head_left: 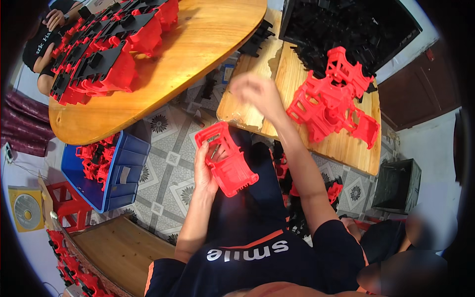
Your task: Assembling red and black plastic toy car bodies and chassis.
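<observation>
White lettering (247, 251) is running upside down across the wearer's dark shirt (232, 274). Smaller white letters (45, 43) are showing, in part, on another person's black top (33, 53).

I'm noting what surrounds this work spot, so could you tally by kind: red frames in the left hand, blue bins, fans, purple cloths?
Red frame in the left hand: 1
Blue bin: 1
Fan: 1
Purple cloth: 1
Total: 4
</observation>
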Action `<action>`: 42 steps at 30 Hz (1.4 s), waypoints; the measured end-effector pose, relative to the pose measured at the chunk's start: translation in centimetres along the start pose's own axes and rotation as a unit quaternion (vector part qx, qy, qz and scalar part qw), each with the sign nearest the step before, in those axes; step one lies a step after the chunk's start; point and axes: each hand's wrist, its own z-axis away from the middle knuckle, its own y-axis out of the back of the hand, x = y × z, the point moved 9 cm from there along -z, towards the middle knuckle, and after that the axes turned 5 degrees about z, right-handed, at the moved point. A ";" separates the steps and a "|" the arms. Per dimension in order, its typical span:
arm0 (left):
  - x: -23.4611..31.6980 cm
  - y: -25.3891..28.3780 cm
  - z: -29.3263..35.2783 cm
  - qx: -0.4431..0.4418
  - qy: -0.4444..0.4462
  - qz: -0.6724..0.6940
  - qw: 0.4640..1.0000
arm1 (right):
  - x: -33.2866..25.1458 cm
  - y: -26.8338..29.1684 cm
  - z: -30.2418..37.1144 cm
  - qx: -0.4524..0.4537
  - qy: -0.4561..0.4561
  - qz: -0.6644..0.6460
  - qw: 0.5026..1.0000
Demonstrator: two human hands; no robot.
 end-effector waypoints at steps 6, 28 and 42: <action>0.4 -0.1 0.0 -0.002 0.034 0.036 0.999 | 6.1 8.9 -13.4 0.359 0.049 0.481 0.798; 0.7 -5.0 0.1 -0.158 0.037 0.006 0.987 | -12.5 -3.4 16.3 -0.002 0.278 0.423 0.862; 0.3 -6.4 1.6 -0.194 -0.025 0.021 0.980 | -12.3 -6.4 17.7 -0.023 0.299 0.476 0.826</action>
